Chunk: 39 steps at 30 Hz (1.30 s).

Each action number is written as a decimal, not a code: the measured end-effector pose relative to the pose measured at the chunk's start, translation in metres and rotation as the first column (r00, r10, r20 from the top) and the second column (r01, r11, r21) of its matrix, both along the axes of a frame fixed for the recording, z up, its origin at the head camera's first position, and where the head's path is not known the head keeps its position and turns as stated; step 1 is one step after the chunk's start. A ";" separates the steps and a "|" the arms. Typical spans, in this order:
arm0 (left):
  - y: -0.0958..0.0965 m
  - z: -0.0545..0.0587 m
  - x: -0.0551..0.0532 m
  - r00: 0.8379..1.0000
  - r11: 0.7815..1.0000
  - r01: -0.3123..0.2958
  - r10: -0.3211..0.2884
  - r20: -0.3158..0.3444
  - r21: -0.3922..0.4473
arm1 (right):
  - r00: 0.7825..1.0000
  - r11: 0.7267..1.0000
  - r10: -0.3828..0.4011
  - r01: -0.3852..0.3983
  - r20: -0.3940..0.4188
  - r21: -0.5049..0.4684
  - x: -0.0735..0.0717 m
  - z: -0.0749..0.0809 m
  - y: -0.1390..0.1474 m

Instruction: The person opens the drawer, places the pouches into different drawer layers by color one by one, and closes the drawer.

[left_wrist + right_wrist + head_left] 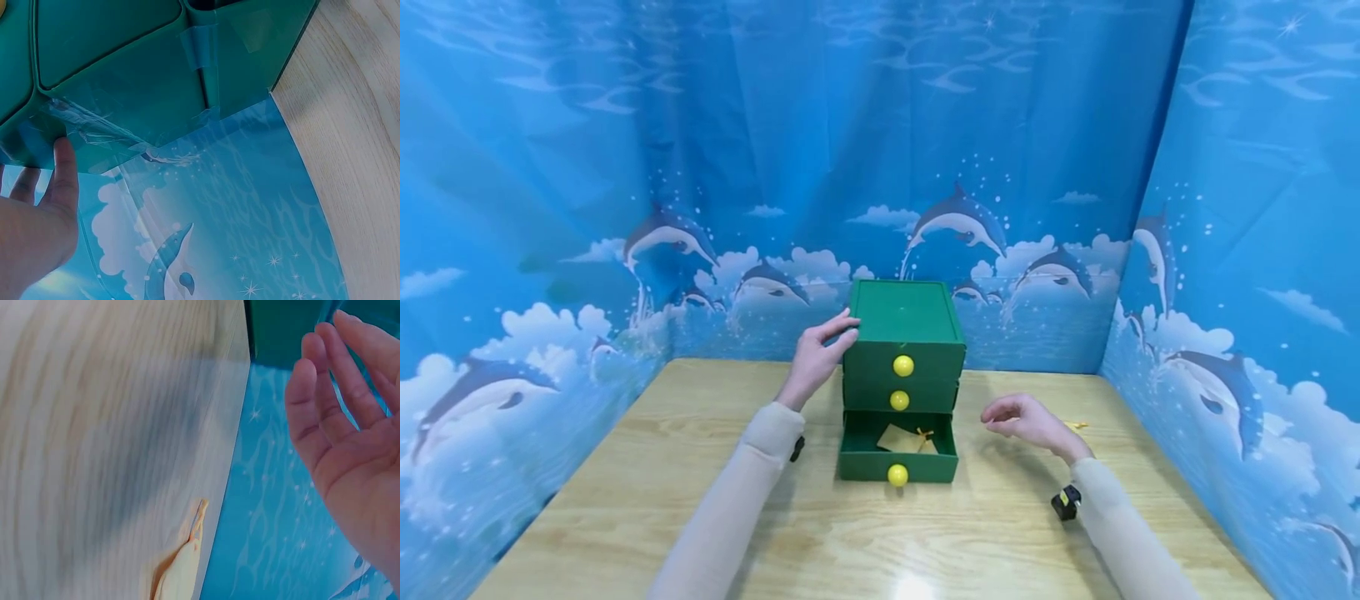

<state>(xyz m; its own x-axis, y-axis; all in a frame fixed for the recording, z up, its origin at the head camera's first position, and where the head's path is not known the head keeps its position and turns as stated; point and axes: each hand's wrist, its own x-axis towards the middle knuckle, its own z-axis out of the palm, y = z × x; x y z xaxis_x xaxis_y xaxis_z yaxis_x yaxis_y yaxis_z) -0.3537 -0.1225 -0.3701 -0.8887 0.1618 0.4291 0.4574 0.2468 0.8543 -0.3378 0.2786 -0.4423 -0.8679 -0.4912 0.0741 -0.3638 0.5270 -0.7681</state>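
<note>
A green three-drawer cabinet (910,310) with round yellow knobs stands mid-table. Its bottom drawer (887,467) is pulled out and contains flat beige pieces (895,437) with a yellow-orange tie; their exact kind is unclear. My left hand (818,352) rests with its fingers against the cabinet's upper left side, and the left wrist view shows the fingers (64,165) touching that taped wall. To the right of the drawer, my right hand (1026,421) hovers above the table, fingers loosely bent and holding nothing. Near it lies a cream item (180,575) with an orange cord, partly out of frame.
The wooden table (700,492) reaches back to a blue curtain (760,150) printed with dolphins, which also encloses both sides. Strips of clear tape (200,47) run along the cabinet's side. Small black devices (1066,502) sit at the wrists.
</note>
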 end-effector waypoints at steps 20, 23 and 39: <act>-0.002 -0.001 0.003 1.000 0.999 0.021 -0.020 -0.008 0.027 | 1.000 0.989 0.022 -0.019 -0.017 0.145 -0.016 0.001 0.038; -0.001 -0.001 0.002 1.000 1.000 0.018 -0.018 -0.008 0.021 | 1.000 0.989 0.024 -0.026 0.011 0.142 -0.017 0.003 0.044; 0.000 -0.004 -0.001 1.000 1.000 0.022 -0.022 -0.012 0.022 | 0.995 0.972 -0.075 0.086 -0.059 0.217 -0.024 0.007 0.082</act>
<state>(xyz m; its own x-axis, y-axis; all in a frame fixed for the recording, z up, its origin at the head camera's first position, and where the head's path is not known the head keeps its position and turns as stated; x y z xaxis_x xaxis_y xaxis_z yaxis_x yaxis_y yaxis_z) -0.3551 -0.1223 -0.3737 -0.8796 0.1719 0.4436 0.4730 0.2178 0.8537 -0.3618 0.3611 -0.4348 -0.9033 -0.4286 0.0172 -0.3483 0.7095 -0.6126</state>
